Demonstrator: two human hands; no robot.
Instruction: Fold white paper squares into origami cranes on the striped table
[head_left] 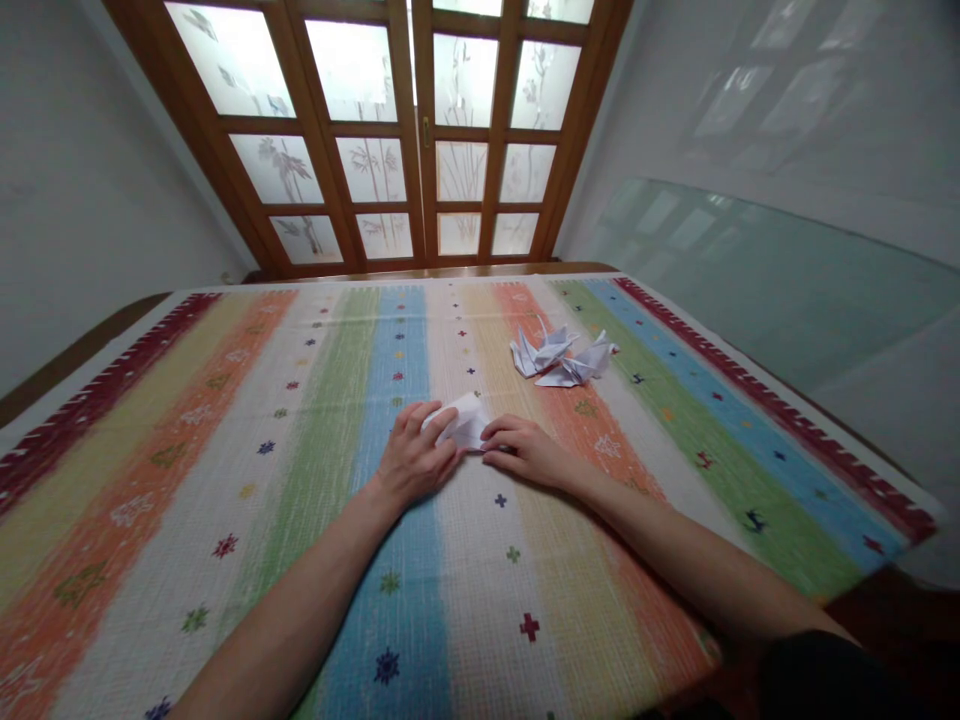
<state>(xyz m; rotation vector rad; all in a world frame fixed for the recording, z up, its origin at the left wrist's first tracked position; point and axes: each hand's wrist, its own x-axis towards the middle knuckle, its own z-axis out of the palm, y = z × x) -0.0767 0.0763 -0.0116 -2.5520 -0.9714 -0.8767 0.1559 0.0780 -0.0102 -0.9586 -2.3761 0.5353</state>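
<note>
Wood-framed glass doors (429, 190) stand beyond the counter (75, 357), which a striped cloth (322, 480) covers. White paper (469, 420) lies near the middle of the cloth, between both hands. The left hand (420, 450) has a closed grip on its left part, fingers bent over the top; the right hand (525, 450) pinches its right edge, thumb and fingers nearly together. Farther off to the right, folded paper birds (559, 355) sit bunched and look finished. The held piece seems only part-folded: no wings or neck show, though fingers hide some of it.
</note>
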